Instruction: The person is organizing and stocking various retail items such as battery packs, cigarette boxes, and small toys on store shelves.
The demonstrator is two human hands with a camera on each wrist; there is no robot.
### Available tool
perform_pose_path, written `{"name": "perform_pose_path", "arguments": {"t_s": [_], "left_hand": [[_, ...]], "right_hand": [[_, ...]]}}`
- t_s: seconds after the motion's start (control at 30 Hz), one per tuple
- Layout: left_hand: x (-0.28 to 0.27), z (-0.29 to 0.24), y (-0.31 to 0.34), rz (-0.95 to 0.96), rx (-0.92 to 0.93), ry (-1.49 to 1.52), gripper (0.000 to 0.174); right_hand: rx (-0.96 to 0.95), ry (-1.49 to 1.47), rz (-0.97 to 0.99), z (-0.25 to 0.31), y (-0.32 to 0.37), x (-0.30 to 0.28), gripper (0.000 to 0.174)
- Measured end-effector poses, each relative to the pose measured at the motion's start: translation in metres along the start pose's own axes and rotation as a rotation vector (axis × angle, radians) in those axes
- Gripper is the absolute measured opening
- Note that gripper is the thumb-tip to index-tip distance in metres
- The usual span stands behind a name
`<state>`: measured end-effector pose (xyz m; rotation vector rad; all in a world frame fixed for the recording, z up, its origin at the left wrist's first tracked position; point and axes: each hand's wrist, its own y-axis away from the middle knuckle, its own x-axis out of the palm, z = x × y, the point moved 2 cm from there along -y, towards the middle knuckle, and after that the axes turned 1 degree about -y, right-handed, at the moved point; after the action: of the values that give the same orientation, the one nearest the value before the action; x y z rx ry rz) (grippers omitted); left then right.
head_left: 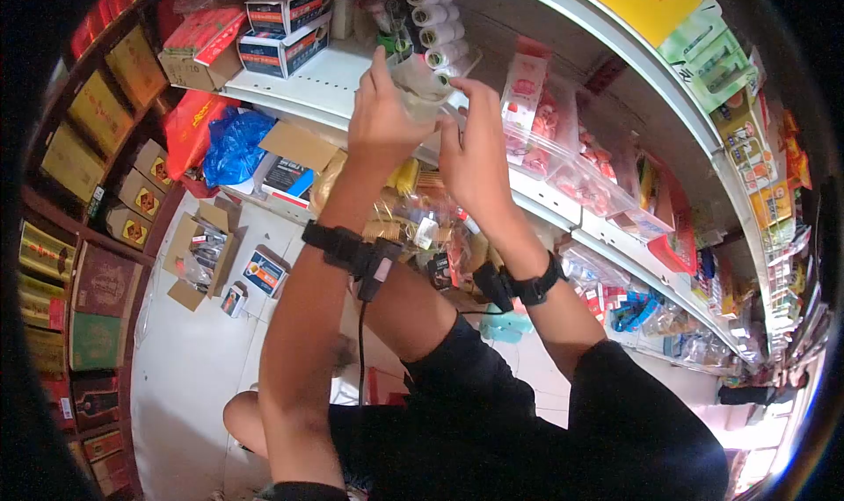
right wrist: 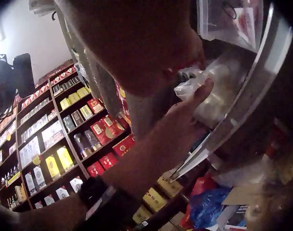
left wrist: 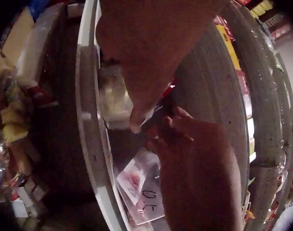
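A translucent plastic bag (head_left: 417, 86) (right wrist: 219, 94) with pale contents is between both hands at the shelf's front edge. My left hand (head_left: 382, 119) (left wrist: 146, 53) (right wrist: 177, 122) grips its left side, thumb across the plastic in the right wrist view. From the right, my right hand (head_left: 476, 154) (left wrist: 194, 144) (right wrist: 141, 43) holds its edge with bent fingers; their exact grip is partly hidden. White spools (head_left: 437, 33) stand in a row just behind the bag.
Clear bins of pink packets (head_left: 576, 171) line the shelf on the right. Small boxes (head_left: 283, 48) sit at left, above a blue bag (head_left: 236, 145). An open carton (head_left: 204, 255) is on the floor. A metal shelf edge (right wrist: 233, 115) runs close to the hands.
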<state>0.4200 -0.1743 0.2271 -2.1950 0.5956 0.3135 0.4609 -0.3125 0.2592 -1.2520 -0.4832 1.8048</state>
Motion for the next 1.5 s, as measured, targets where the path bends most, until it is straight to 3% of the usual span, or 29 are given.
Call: {"name": "perform_pose_path", "arguments": {"t_s": [0.03,0.1,0.2,0.27,0.47,0.63,0.77,0.83,0.9,0.97,1.13,1.17,1.23,1.43,1.5], "left_hand": [[0.003,-0.003,-0.004,0.004,0.004,-0.009,0.122],[0.010,-0.008,-0.005,0.050,-0.220,-0.006,0.119],[0.012,-0.007,-0.004,-0.005,-0.223,-0.064,0.114],[0.009,-0.001,-0.002,-0.044,-0.204,-0.023,0.112],[-0.030,-0.008,0.010,-0.024,-0.228,-0.030,0.106],[-0.066,-0.009,0.034,0.006,-0.224,0.010,0.103],[-0.091,-0.011,0.053,-0.023,-0.209,-0.019,0.104],[-0.102,-0.008,0.063,-0.025,-0.218,0.011,0.104],[-0.114,-0.005,0.072,-0.054,-0.144,-0.041,0.105],[-0.126,-0.001,0.081,-0.063,-0.143,-0.047,0.105],[-0.162,0.006,0.105,-0.052,-0.228,0.063,0.104],[-0.171,0.008,0.109,-0.047,-0.183,0.001,0.103],[-0.195,0.013,0.124,-0.049,-0.196,-0.079,0.102],[-0.269,0.038,0.165,-0.029,-0.197,-0.217,0.097],[-0.297,0.048,0.182,-0.032,-0.243,-0.192,0.097]], "right_hand": [[0.004,-0.006,-0.010,-0.005,0.005,0.001,0.044],[0.032,-0.089,0.017,-0.015,0.016,0.004,0.049],[0.132,-0.226,0.032,-0.023,0.025,0.010,0.053],[0.298,-0.528,0.010,-0.020,0.028,0.010,0.057],[0.138,-0.446,-0.083,-0.022,0.035,0.014,0.059],[0.165,-0.496,-0.071,-0.027,0.036,0.024,0.056],[0.305,-0.612,-0.031,-0.027,0.026,0.030,0.051],[0.527,-0.710,0.043,-0.036,0.014,0.042,0.049],[0.555,-0.722,0.014,-0.032,0.008,0.042,0.048],[0.634,-0.978,0.094,-0.027,0.000,0.038,0.044],[0.637,-0.931,0.305,-0.003,-0.008,0.050,0.036],[0.719,-0.922,0.341,0.003,-0.006,0.054,0.032],[0.584,-0.889,0.410,0.011,-0.003,0.072,0.028],[0.509,-0.944,0.594,0.063,0.011,0.127,0.031],[0.430,-0.944,0.739,0.081,0.015,0.149,0.032]]}}
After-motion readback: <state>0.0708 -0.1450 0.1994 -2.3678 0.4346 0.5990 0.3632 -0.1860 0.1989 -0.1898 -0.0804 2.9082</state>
